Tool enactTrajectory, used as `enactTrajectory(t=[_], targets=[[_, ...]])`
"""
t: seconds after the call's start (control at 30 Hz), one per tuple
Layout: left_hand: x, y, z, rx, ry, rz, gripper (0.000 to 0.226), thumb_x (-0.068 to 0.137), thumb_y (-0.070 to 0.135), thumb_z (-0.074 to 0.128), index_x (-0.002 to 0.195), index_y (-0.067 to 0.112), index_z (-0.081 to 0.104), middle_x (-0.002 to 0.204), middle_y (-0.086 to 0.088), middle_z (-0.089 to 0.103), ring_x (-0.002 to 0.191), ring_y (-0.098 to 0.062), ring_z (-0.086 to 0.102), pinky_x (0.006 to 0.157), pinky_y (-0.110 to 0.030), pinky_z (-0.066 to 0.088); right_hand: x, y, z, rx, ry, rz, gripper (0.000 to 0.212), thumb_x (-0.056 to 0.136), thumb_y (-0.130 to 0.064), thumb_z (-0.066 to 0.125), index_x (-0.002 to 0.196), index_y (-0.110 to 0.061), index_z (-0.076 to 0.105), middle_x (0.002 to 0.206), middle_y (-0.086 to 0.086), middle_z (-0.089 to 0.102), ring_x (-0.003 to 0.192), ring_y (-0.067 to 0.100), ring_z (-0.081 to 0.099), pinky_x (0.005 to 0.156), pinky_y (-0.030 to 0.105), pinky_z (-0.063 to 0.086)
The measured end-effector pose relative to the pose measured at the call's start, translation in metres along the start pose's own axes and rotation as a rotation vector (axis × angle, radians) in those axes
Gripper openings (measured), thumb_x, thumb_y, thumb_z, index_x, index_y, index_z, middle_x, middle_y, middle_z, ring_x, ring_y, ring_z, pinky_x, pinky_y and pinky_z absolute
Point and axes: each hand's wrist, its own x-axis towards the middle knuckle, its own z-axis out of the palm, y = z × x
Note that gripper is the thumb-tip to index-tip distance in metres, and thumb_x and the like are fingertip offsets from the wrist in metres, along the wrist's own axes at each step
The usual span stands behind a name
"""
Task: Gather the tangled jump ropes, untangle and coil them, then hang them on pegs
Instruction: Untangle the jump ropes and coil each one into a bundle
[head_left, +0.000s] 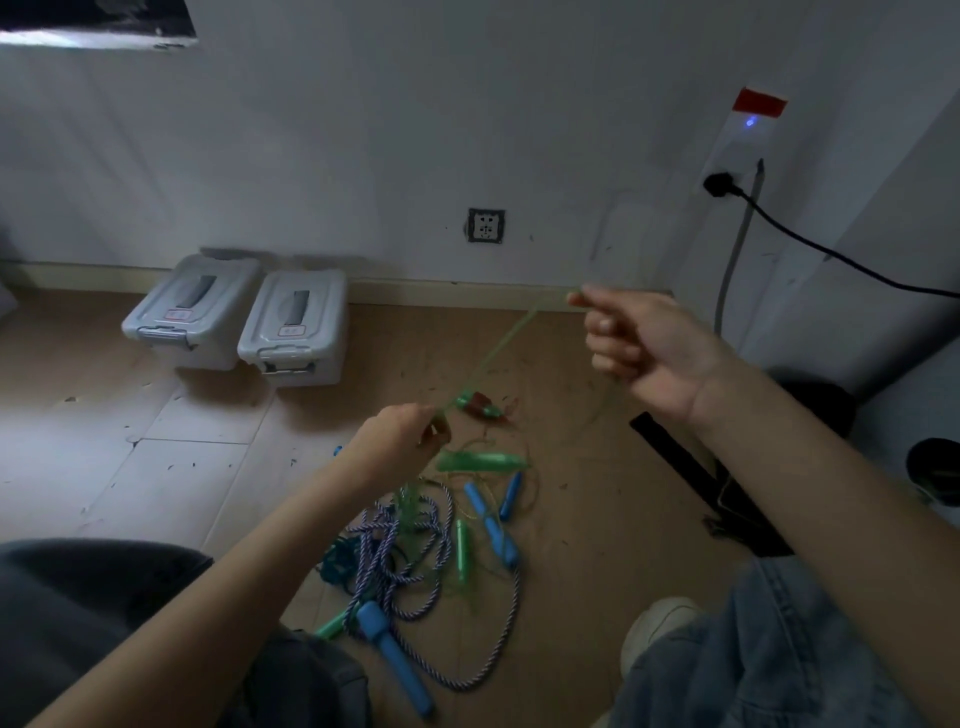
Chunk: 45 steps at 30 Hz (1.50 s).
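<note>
A thin translucent green rope (497, 347) is stretched taut between my two hands above the floor. My left hand (400, 431) pinches its lower end, and my right hand (639, 340) pinches the upper end, held higher and to the right. Below them a tangled pile lies on the floor: a blue-and-white braided rope (415, 551) with blue handles (395, 654), more green cord, green handles (480, 461) and smaller blue handles (491, 525). A red-and-green handle (480, 405) lies just beyond my left hand.
Two grey lidded storage boxes (244, 317) stand against the wall at the back left. A black cable (831, 252) runs from a wall socket at the right. My knees in jeans (769, 654) frame the pile. A white shoe (654, 629) sits right of the ropes.
</note>
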Motion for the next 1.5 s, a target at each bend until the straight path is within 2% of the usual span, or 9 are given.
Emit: enactTrajectory(t=[0.13, 0.23, 0.33, 0.53, 0.67, 0.8, 0.97, 1.27, 1.5], targets=[[-0.001, 0.009, -0.012, -0.253, -0.042, -0.011, 0.014, 0.090, 0.022, 0.054, 0.097, 0.015, 0.064, 0.074, 0.002, 0.060, 0.055, -0.005, 0.047, 0.052, -0.011, 0.037, 0.005, 0.030, -0.007, -1.124, 0.135, -0.350, 0.015, 0.089, -0.015, 0.059, 0.100, -0.012, 0.070, 0.085, -0.007, 0.063, 0.065, -0.002, 0.050, 0.052, 0.002, 0.035], [-0.006, 0.023, -0.027, -0.544, -0.100, -0.003, 0.008, 0.085, 0.019, 0.062, 0.091, 0.024, 0.061, 0.070, 0.005, 0.055, 0.060, -0.009, 0.047, 0.059, -0.021, 0.040, 0.006, 0.040, -0.011, -1.414, 0.049, -0.177, 0.021, 0.093, -0.011, 0.053, 0.106, -0.016, 0.069, 0.102, -0.003, 0.066, 0.083, 0.008, 0.058, 0.064, -0.003, 0.038], [-0.014, 0.033, -0.040, -0.708, -0.198, 0.023, 0.030, 0.076, 0.011, 0.071, 0.100, 0.025, 0.059, 0.085, 0.004, 0.057, 0.070, -0.008, 0.055, 0.070, -0.022, 0.049, 0.003, 0.041, -0.012, -1.588, 0.000, -0.046, 0.034, 0.093, -0.018, 0.053, 0.126, -0.028, 0.056, 0.129, -0.001, 0.057, 0.123, 0.022, 0.047, 0.107, 0.038, 0.035], [-0.017, 0.049, -0.043, -0.734, -0.236, 0.147, 0.041, 0.074, -0.001, 0.070, 0.108, 0.018, 0.055, 0.092, 0.003, 0.061, 0.072, -0.001, 0.061, 0.065, -0.015, 0.049, -0.010, 0.036, 0.013, -0.907, -0.532, 0.003, 0.031, 0.085, -0.017, 0.064, 0.114, -0.022, 0.053, 0.104, -0.002, 0.065, 0.081, 0.006, 0.065, 0.068, 0.019, 0.051], [-0.014, 0.039, -0.042, -0.675, -0.085, 0.031, 0.042, 0.075, 0.004, 0.070, 0.111, 0.018, 0.053, 0.105, 0.002, 0.057, 0.075, -0.004, 0.064, 0.072, -0.020, 0.054, -0.004, 0.032, 0.010, -1.018, -0.244, -0.189, 0.006, 0.086, -0.010, 0.064, 0.091, -0.012, 0.067, 0.060, -0.006, 0.065, 0.043, 0.003, 0.053, 0.047, 0.016, 0.042], [-0.011, 0.026, -0.039, -0.246, -0.010, 0.016, 0.010, 0.082, 0.018, 0.067, 0.091, 0.018, 0.065, 0.090, 0.008, 0.064, 0.070, 0.004, 0.060, 0.069, -0.010, 0.049, -0.003, 0.031, 0.004, -1.219, -0.073, -0.318, 0.007, 0.086, -0.016, 0.063, 0.086, -0.018, 0.070, 0.067, -0.014, 0.062, 0.066, 0.001, 0.060, 0.060, 0.006, 0.039], [-0.014, 0.034, -0.045, -0.536, -0.085, 0.034, 0.014, 0.089, 0.011, 0.054, 0.082, 0.018, 0.063, 0.076, 0.004, 0.066, 0.061, 0.005, 0.058, 0.061, -0.010, 0.047, -0.004, 0.034, 0.005, -1.218, -0.141, -0.276, 0.027, 0.087, -0.021, 0.063, 0.114, -0.020, 0.062, 0.106, -0.012, 0.059, 0.098, 0.004, 0.055, 0.079, 0.013, 0.040], [-0.013, 0.038, -0.051, -0.700, 0.018, -0.007, 0.021, 0.090, 0.016, 0.050, 0.073, 0.017, 0.062, 0.071, 0.002, 0.063, 0.065, -0.010, 0.055, 0.063, -0.022, 0.046, -0.012, 0.036, 0.017, -0.564, -0.320, -0.128, 0.019, 0.072, -0.028, 0.072, 0.078, -0.011, 0.066, 0.051, -0.007, 0.059, 0.040, 0.003, 0.048, 0.038, 0.015, 0.035], [-0.011, 0.036, -0.051, -0.712, -0.046, 0.023, 0.014, 0.089, 0.009, 0.052, 0.086, -0.001, 0.061, 0.083, -0.009, 0.065, 0.076, -0.012, 0.060, 0.079, -0.030, 0.049, -0.004, 0.041, 0.016, -0.055, -0.283, 0.022, 0.020, 0.067, -0.018, 0.070, 0.081, -0.004, 0.073, 0.062, -0.002, 0.063, 0.050, 0.006, 0.044, 0.041, 0.014, 0.034]])
